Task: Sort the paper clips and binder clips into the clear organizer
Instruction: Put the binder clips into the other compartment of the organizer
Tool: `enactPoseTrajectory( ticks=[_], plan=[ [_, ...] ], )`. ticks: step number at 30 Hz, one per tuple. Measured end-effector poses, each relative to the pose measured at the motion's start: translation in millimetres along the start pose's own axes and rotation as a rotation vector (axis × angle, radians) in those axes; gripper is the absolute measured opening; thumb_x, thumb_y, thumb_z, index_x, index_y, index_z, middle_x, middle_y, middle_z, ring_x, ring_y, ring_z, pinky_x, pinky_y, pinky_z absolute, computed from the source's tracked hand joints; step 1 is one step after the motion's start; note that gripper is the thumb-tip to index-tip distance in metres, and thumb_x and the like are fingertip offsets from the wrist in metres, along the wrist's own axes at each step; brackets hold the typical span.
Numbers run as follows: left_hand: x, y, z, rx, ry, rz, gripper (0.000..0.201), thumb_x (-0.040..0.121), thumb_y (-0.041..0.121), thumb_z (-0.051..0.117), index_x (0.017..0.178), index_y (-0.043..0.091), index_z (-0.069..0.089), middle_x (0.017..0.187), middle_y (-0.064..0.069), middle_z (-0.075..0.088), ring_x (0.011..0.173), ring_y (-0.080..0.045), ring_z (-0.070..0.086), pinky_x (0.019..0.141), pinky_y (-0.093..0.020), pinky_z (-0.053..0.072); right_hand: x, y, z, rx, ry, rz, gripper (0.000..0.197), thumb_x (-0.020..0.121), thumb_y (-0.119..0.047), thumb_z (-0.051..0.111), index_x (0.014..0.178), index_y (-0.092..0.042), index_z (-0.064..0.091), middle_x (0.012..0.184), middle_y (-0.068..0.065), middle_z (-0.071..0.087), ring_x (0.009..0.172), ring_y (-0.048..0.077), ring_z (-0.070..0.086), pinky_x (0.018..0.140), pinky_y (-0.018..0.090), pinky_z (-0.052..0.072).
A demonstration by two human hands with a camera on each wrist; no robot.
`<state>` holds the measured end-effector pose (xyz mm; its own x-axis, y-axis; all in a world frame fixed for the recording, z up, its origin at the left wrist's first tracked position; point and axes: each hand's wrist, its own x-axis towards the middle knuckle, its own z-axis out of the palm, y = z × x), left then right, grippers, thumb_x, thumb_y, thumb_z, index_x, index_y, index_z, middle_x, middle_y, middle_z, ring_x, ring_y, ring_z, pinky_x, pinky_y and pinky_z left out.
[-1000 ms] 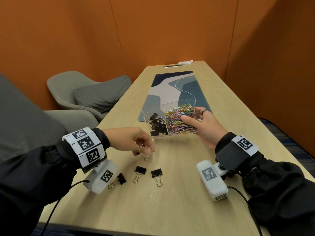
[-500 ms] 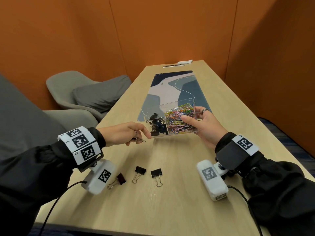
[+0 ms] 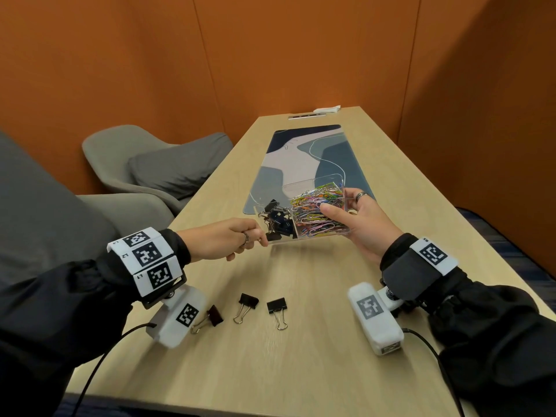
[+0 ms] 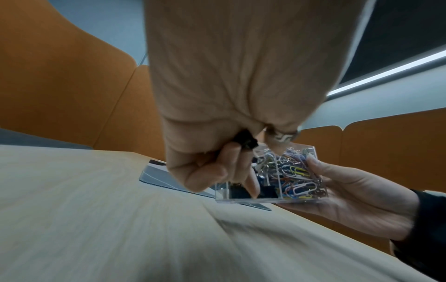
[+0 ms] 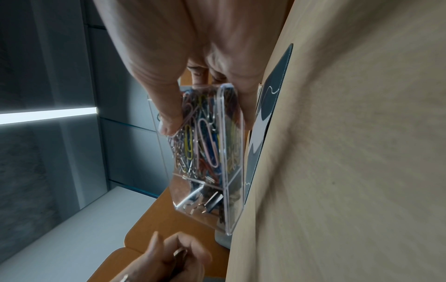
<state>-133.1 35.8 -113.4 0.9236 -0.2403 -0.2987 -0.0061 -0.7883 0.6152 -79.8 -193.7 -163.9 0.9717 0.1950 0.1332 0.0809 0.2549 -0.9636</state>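
Binder clip (image 4: 243,140), black, is sitting pinched between the thumb and curled fingers of the left hand (image 3: 222,240), right at the left wall of the clear organizer (image 3: 301,236). In the left wrist view the clip is peeking out of the closed fist just above the organizer's left compartment. The right hand (image 3: 361,227) is gripping the organizer from its 3 o'clock side, thumb lying over the front wall and fingers wrapping behind, holding it raised off the desk (image 3: 301,356) and tilted toward the person. Inside, the left compartment is holding a heap of black binder clips (image 3: 276,218), and the right compartment is brimming with coloured paper clips (image 3: 316,209). The right wrist view is showing the same paper clips pressed against the clear wall under the thumb.

At 6 o'clock from the organizer, three loose binder clips are lying on the desk: one (image 3: 210,319) near the left wrist camera, a middle one (image 3: 246,305), and a right one (image 3: 277,311), each apart from the others. At 12 o'clock a patterned blue desk mat (image 3: 301,158) is stretching away. At 9 o'clock, grey chairs (image 3: 144,164) are standing beside the desk.
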Motion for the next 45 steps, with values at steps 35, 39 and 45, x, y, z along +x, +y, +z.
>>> enactPoseTrajectory(
  ticks=[35,39,45],
  plan=[
    [5,26,-37,0.092,0.26,0.163,0.025,0.07,0.04,0.077,0.072,0.019,0.063,0.053,0.008,0.041,0.05,-0.006,0.031,0.05,-0.018,0.023,0,-1,0,-0.023,-0.002,0.028,0.055,0.076,-0.014,0.071,0.124,-0.005,0.045,0.106,0.005,0.063,0.109,0.03,0.061,0.095,0.047,0.05],
    [17,32,-38,0.048,0.516,0.236,0.02,0.079,0.035,0.072,0.077,0.017,0.065,0.048,0.006,0.036,0.043,-0.006,0.026,0.043,-0.015,0.019,-4,-3,2,-0.028,-0.039,0.027,0.047,0.072,-0.017,0.072,0.113,-0.012,0.049,0.113,0.01,0.063,0.111,0.031,0.061,0.095,0.045,0.05],
    [26,32,-29,0.145,0.494,0.249,0.018,0.081,0.036,0.071,0.083,0.018,0.07,0.036,0.009,0.028,0.041,-0.009,0.024,0.044,-0.02,0.014,-7,-6,4,-0.062,-0.08,0.013,0.058,0.057,-0.033,0.076,0.108,-0.019,0.052,0.121,0.014,0.061,0.111,0.031,0.061,0.098,0.05,0.048]
  ],
)
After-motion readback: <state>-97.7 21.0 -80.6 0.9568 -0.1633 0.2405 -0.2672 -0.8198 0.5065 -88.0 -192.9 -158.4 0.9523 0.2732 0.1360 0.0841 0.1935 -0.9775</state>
